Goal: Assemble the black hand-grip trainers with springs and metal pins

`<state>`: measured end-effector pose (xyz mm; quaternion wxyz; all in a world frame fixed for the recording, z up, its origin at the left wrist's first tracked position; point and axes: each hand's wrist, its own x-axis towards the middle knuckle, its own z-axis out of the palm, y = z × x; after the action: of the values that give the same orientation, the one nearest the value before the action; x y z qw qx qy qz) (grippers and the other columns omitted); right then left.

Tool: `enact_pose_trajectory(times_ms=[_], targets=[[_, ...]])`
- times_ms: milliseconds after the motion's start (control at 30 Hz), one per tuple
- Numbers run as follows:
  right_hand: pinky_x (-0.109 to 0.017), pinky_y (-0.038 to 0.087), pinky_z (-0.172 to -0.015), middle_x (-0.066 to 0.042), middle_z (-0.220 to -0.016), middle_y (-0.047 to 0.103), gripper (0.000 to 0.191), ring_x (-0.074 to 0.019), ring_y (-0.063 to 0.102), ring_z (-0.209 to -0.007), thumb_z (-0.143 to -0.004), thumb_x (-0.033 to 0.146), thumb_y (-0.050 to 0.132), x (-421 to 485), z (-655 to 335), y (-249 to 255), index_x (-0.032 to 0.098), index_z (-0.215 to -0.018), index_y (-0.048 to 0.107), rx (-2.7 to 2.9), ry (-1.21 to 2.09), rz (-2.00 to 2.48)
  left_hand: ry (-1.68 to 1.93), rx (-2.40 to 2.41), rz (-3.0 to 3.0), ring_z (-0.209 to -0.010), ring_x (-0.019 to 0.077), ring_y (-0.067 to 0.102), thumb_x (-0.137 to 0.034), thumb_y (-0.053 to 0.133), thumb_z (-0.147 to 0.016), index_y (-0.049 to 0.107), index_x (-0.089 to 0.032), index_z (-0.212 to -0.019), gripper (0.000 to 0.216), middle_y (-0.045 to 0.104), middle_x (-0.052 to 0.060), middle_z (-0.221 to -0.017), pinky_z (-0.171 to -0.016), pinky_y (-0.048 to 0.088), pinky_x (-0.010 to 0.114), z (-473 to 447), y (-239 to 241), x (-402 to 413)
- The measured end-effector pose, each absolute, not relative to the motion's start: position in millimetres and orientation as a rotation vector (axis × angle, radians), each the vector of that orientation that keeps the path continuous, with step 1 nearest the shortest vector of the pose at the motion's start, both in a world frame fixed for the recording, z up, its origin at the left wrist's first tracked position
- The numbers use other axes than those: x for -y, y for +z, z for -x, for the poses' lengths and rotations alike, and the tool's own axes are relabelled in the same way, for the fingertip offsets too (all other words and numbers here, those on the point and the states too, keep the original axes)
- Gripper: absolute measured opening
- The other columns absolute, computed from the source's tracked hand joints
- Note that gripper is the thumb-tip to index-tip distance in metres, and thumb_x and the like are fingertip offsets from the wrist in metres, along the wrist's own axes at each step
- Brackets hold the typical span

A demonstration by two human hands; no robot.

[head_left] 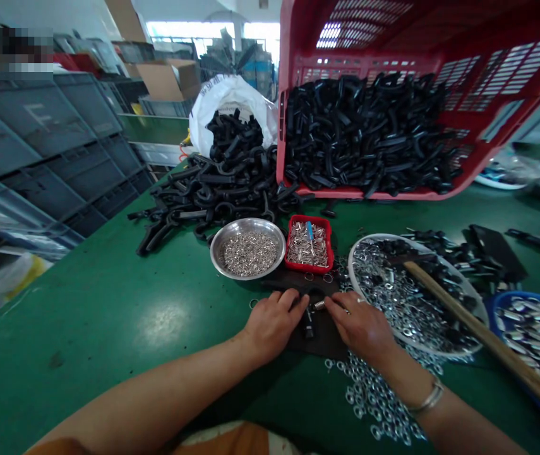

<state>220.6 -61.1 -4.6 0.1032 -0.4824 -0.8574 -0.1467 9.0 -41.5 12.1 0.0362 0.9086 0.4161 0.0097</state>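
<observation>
My left hand (273, 322) and my right hand (359, 323) rest side by side on a dark mat (317, 335) at the table's near edge. Their fingertips meet around a small black part (309, 323) and a short metal spring (319, 305). Both hands have their fingers curled in a pinch on these pieces. Just beyond the mat stand a round steel bowl (247, 249) of tiny silver pieces and a small red tray (309, 244) of metal pins. A white basin (412, 294) of silver washers lies by my right hand, with a wooden handle (482, 338) across it.
A red crate (421, 82) tipped on its side holds many black plastic handles. More handles spill from a white sack (232, 107) onto the green table (108, 316). A blue bowl (537, 328) of metal parts sits far right. Grey crates (52, 145) are stacked left. Loose washers (374, 398) lie near my right wrist.
</observation>
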Motion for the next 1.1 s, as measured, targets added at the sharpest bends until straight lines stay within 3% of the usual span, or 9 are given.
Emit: enact_pose_trajectory(times_ms=[200, 400, 500, 733, 967, 1100], targets=[[-0.034, 0.047, -0.078, -0.009, -0.094, 0.063, 0.021, -0.0191, 0.056, -0.090, -0.084, 0.024, 0.048, 54, -233, 7, 0.017, -0.101, 0.059, 2.384, -0.056, 1.257, 0.018, -1.001, -2.510, -0.096, 0.0182, 0.054, -0.026, 0.047, -0.083, 0.049, -0.019, -0.120, 0.038, 0.056, 0.007, -0.108, -0.084, 0.043, 0.030, -8, 56, 17], [-0.030, 0.046, -0.072, -0.006, -0.088, 0.063, 0.018, -0.0158, 0.058, -0.082, -0.084, 0.026, 0.048, 47, -231, 20, 0.017, -0.092, 0.061, 2.229, 0.574, 1.400, -0.418, -0.843, -1.852, -0.065, 0.0112, 0.057, -0.034, 0.032, -0.089, 0.056, -0.015, -0.100, 0.033, 0.064, 0.003, -0.080, -0.057, 0.045, 0.021, -13, 69, -24], [-0.029, 0.045, -0.068, -0.005, -0.082, 0.063, 0.019, -0.0156, 0.058, -0.076, -0.083, 0.026, 0.047, 40, -227, 15, 0.017, -0.087, 0.063, 2.177, 0.691, 1.556, -0.415, -0.933, -2.051, -0.069, 0.0121, 0.057, -0.033, 0.037, -0.086, 0.060, -0.015, -0.089, 0.030, 0.063, 0.003, -0.080, -0.061, 0.044, 0.022, -15, 53, -29], [-0.028, 0.041, -0.063, -0.004, -0.075, 0.061, 0.021, -0.0167, 0.056, -0.069, -0.082, 0.031, 0.046, 35, -216, 11, 0.018, -0.077, 0.061, 2.184, 0.547, 1.767, 0.116, -1.446, -2.431, -0.083, 0.0175, 0.057, -0.044, 0.052, -0.078, 0.061, -0.025, -0.088, 0.024, 0.057, 0.001, -0.095, -0.068, 0.046, 0.028, -10, 31, -3], [-0.027, 0.037, -0.054, -0.002, -0.071, 0.061, 0.025, -0.0161, 0.056, -0.062, -0.083, 0.038, 0.043, 36, -207, 16, 0.020, -0.072, 0.056, 2.162, 0.217, 1.904, 0.772, -1.242, -2.603, -0.091, 0.0149, 0.054, -0.035, 0.046, -0.085, 0.061, -0.021, -0.094, 0.022, 0.059, 0.004, -0.097, -0.079, 0.044, 0.027, 18, 16, 3], [-0.027, 0.040, -0.062, -0.004, -0.080, 0.063, 0.027, -0.0176, 0.059, -0.074, -0.086, 0.035, 0.039, 26, -201, 29, 0.020, -0.081, 0.061, 2.224, 0.003, 1.790, 0.487, -1.356, -2.570, -0.079, 0.0139, 0.057, -0.033, 0.044, -0.086, 0.061, -0.022, -0.093, 0.022, 0.062, 0.002, -0.087, -0.069, 0.045, 0.025, 63, 14, 14]])
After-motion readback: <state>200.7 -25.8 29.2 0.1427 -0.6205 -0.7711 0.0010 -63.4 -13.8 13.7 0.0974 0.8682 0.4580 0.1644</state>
